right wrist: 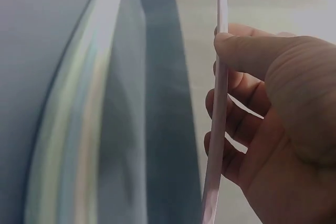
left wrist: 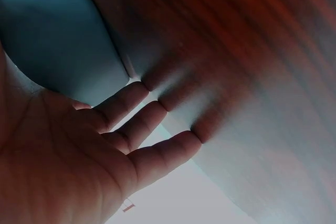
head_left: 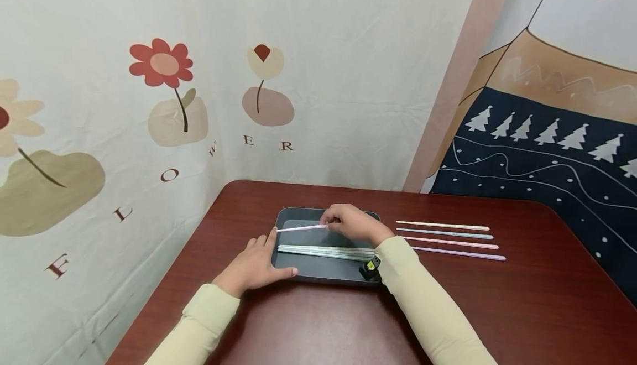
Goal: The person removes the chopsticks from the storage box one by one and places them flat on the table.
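My right hand (head_left: 352,223) pinches a pale pink chopstick (head_left: 301,228) between thumb and fingers above the far part of a dark grey tray (head_left: 325,274). In the right wrist view the chopstick (right wrist: 219,108) runs lengthwise past the curled fingers. At the tray's left end, my left hand (head_left: 256,262) has its fingers extended and thumb spread along the near rim. The index fingertip lies close to the chopstick's left end; whether they touch I cannot tell. Several pale chopsticks (head_left: 323,251) lie side by side in the tray, their right ends hidden by the right forearm.
Right of the tray, several pastel chopsticks lie spaced apart on the reddish-brown table (head_left: 537,298), among them a yellowish one (head_left: 443,225), a blue one (head_left: 445,234) and a purple one (head_left: 463,253). A patterned cloth (head_left: 348,77) hangs behind the table.
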